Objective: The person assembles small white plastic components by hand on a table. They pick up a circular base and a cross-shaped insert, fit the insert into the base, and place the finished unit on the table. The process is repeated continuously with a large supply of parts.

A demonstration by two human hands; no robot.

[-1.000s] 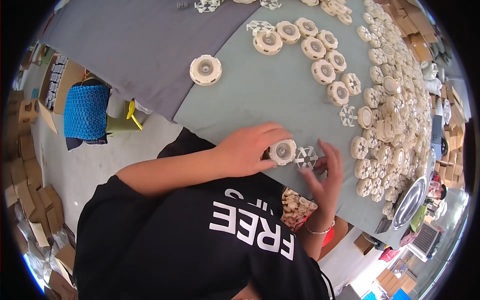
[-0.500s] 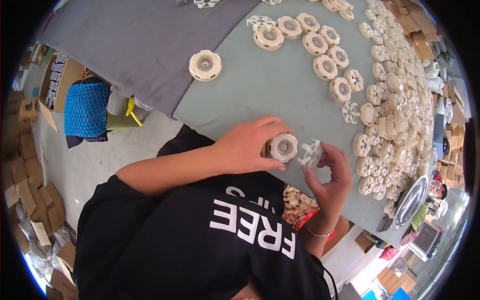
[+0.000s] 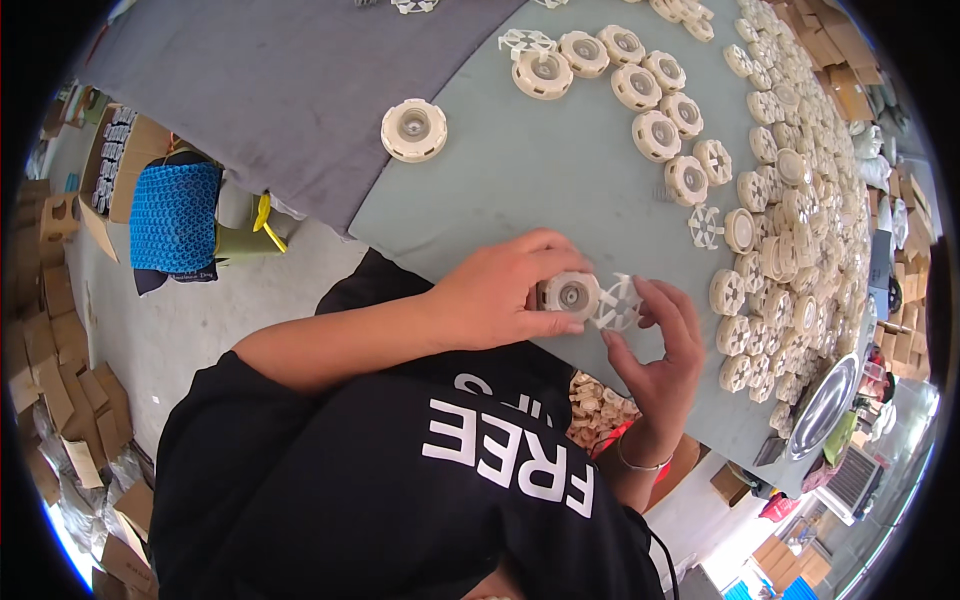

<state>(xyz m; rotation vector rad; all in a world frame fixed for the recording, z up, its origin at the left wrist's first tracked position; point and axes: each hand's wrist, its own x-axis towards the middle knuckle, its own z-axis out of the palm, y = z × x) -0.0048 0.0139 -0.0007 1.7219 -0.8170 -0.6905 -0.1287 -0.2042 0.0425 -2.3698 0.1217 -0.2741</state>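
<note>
Cloth (image 3: 470,190) of grey-green is covering the right part of the work surface, while a darker grey cloth (image 3: 280,90) is spreading over the far left, the two meeting along a slanting line. At the near edge, the left hand (image 3: 500,290) is curling partly open around the left side of a round cream housing (image 3: 571,296), gripping it between thumb and fingers with its clear centre facing up. Just to the right, the right hand (image 3: 660,340) is bending its thumb and fingers toward each other, loosely holding a white spoked ring (image 3: 618,302) by its rim. That ring is standing tilted right beside the housing; whether they are touching, I cannot tell.

Farther away, a group of similar housings (image 3: 656,135) is forming a bent line, and a single housing (image 3: 413,129) is sitting well apart at the left, near the cloth seam. Another spoked ring (image 3: 706,227) is lying at the near end of that line. On the right, a dense spread of cream parts (image 3: 790,220) is filling the table's side, with a shiny oval tray (image 3: 825,405) resting at its near end.

Beyond the left edge, a blue textured cover (image 3: 175,218) is standing above the pale floor (image 3: 285,270), and cardboard boxes (image 3: 60,350) are crowding the far left.
</note>
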